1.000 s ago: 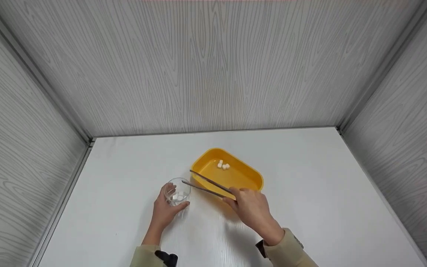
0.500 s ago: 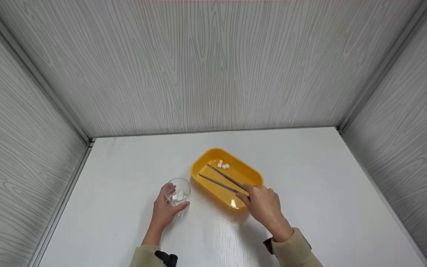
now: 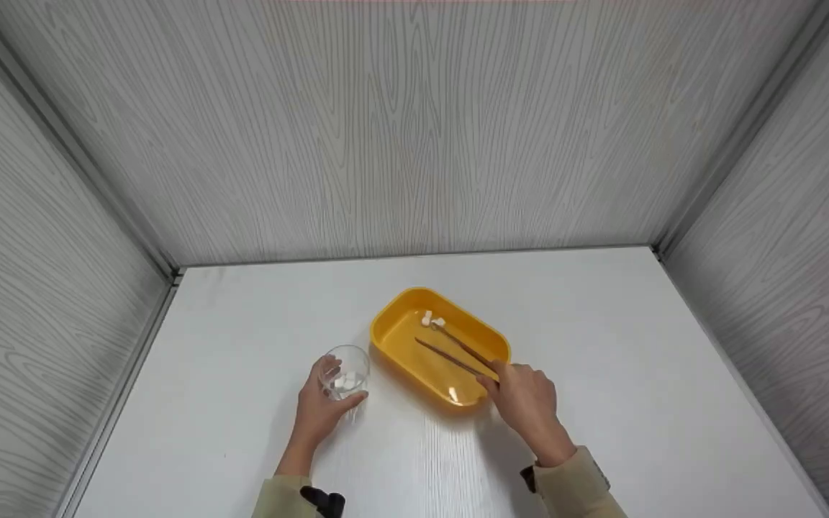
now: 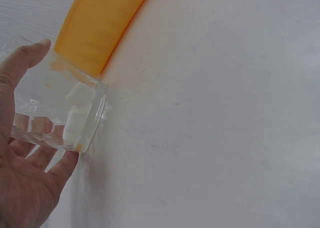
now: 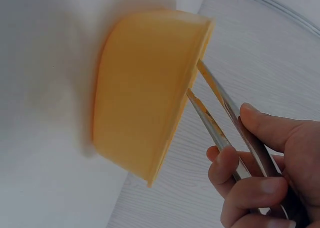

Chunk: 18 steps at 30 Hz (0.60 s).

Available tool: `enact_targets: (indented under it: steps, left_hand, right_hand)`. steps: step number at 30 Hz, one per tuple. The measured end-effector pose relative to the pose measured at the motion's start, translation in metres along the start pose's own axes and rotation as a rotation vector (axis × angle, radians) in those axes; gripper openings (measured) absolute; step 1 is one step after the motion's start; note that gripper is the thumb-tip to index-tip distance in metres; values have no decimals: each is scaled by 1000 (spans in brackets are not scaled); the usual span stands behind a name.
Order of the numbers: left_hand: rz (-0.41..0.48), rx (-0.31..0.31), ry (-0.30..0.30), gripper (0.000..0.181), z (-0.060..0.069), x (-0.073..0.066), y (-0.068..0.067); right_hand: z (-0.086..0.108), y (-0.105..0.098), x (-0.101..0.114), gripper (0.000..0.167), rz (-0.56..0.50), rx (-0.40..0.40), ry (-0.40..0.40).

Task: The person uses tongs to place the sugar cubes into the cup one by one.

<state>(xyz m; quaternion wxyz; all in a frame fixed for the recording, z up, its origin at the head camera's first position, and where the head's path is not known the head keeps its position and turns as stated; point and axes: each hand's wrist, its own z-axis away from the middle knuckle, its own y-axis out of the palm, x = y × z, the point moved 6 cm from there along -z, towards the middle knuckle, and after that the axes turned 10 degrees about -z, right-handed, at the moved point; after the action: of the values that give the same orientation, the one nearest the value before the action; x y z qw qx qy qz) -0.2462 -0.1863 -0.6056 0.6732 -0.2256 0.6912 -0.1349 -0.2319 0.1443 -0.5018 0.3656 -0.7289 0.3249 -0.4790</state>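
My left hand (image 3: 319, 410) grips a clear drinking glass (image 3: 345, 370), its fingers and thumb around the side; the glass stands on the white table and holds several white cubes (image 4: 77, 107) at its bottom. In my right hand (image 3: 527, 403) is a pair of metal tweezers (image 5: 227, 110), pinched between thumb and fingers, with the two arms spread apart. Their tips reach into the yellow tray (image 3: 400, 367), one tip close to the small white cubes (image 3: 427, 318) lying at the tray's far end. Whether that tip touches a cube cannot be told.
The white table (image 3: 242, 345) is bounded by a grey wood-grain panel (image 3: 414, 144) at the back and by side panels (image 3: 47, 252) at left and right. The tray stands just right of the glass, with a small gap between.
The right hand has moved rightward from beside the glass, carrying the tweezers over and into the tray towards the cubes. The left hand and glass have stayed in place.
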Motion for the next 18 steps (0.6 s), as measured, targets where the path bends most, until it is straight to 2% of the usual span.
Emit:
enact_targets:
  steps: [3,6,11,18]
  left_hand:
    - [-4,-9,5,94,0,-1,-1]
    - [-9,-13,4,94,0,-1,-1]
    - [-19,-14,3,94,0,-1,-1]
    - [-32,-14,6,93,0,-1,-1]
  right_hand:
    - [-1,2,-3,28,38,-33,67]
    - [-2,3,-8,27,42,-23,96]
    - [-5,5,-16,28,29,0,122]
    - [-9,8,-21,27,68,-16,134]
